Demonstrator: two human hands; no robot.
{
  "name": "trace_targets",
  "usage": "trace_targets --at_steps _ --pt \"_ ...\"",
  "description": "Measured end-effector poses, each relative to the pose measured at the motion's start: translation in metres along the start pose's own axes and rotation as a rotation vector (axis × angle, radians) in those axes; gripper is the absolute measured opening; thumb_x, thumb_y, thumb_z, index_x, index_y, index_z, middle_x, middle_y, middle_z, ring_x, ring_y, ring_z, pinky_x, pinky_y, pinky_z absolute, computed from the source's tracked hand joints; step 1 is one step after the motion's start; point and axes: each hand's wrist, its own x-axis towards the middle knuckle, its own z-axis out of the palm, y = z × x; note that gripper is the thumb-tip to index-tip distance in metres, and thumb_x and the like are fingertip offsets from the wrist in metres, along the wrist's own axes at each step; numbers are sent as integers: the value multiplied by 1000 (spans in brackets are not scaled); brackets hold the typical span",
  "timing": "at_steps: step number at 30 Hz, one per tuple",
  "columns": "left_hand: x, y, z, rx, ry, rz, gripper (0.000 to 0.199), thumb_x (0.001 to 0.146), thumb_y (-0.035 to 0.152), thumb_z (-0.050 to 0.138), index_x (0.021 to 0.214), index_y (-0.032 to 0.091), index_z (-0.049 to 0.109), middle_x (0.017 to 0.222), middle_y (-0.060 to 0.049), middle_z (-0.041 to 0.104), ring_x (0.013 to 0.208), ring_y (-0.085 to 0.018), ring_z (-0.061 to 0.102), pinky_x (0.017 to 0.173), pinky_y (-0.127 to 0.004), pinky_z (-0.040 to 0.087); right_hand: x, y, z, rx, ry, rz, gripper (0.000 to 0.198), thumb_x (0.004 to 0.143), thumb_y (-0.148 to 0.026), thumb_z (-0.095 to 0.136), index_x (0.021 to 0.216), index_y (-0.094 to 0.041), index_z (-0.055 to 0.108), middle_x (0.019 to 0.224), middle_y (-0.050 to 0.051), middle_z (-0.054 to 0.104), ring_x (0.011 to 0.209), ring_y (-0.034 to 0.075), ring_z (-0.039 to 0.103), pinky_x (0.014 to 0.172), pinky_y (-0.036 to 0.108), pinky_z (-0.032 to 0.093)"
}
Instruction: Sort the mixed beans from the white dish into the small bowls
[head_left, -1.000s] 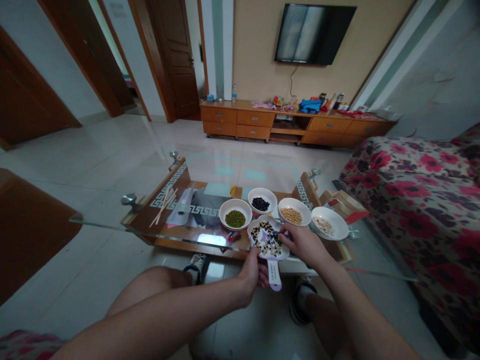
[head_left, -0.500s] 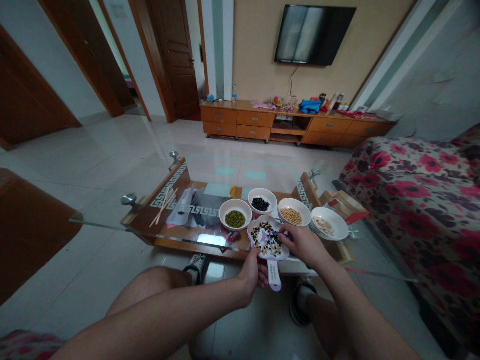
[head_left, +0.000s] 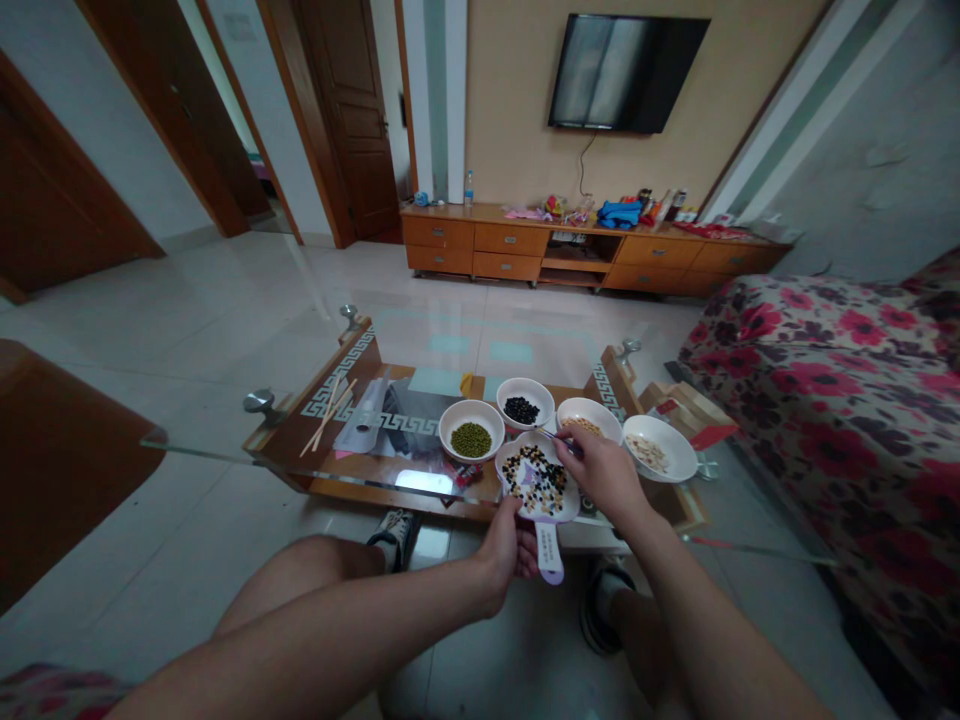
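Note:
My left hand (head_left: 510, 545) grips the rim of a white, purple-edged hand fan (head_left: 529, 508), thumb on top and fingers beneath. Mixed black and yellow beans (head_left: 536, 478) are scattered over its face, and the printed handle points toward me. Between the fingertips of my right hand (head_left: 606, 475) is a pair of thin tweezers (head_left: 553, 437), their tips just beyond the fan's far edge, near the bowl of black beans (head_left: 521, 410). Whether the tips hold a bean is too small to tell. Partly behind this hand stands the bowl of yellow beans (head_left: 583, 410).
A bowl of green beans (head_left: 471, 438) is at the left, and a bowl of pale flat pieces (head_left: 649, 455) at the right. All stand on the glass table (head_left: 409, 455). Chopsticks (head_left: 328, 415) lie at the left; a paper bag (head_left: 694, 408) is at the right.
My right hand has moved away from the fan's face, up toward the bowl of black beans, with the tweezers. My left hand and the fan stay in place.

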Motion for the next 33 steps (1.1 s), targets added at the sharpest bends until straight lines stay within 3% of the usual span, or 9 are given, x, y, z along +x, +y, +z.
trace_targets --at_steps 8,21,33 --pt "1 -2 -1 -11 -9 9 56 90 58 22 65 17 52 47 2 47 39 -11 43 47 -24 25 11 -11 7 -16 150 36 35 95 -45 41 101 -22 66 81 6 71 75 19 65 62 26 34" --pt "3 -3 -1 4 4 24 53 90 52 20 70 17 54 49 1 50 40 -12 42 47 -25 25 7 -4 -3 -41 89 115 31 94 -43 43 100 -23 65 85 6 73 75 20 66 61 27 35" --pt "1 -2 -2 41 -9 6 60 86 62 23 67 16 55 50 -1 50 42 -11 43 49 -25 24 -5 5 -11 -64 -197 113 22 87 -40 53 91 -23 66 81 4 71 70 16 63 59 25 32"
